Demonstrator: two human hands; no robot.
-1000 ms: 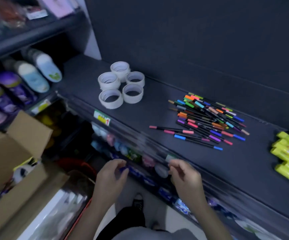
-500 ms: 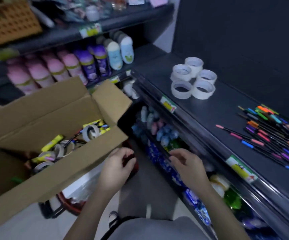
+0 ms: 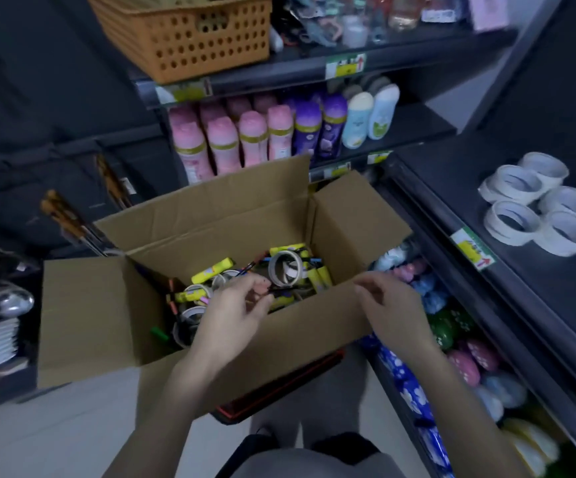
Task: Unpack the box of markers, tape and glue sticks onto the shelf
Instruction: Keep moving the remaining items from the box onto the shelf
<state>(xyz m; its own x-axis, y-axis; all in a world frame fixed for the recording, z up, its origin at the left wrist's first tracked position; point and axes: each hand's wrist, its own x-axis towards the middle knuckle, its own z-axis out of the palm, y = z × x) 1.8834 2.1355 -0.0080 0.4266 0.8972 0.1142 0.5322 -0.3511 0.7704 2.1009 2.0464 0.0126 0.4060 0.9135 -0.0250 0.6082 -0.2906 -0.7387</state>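
Head view: the left hand is held in the open box (glue sticks, markers, tape), its grip not discernible. The right hand is held relaxed, empty, above the box's near edge.

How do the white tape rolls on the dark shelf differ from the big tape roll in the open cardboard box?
The white tape rolls lie flat on the dark shelf, clustered together; the big tape roll leans on its edge in the open cardboard box, among yellow glue sticks. The shelf rolls look clean white; the box roll looks beige. Both are hollow rings.
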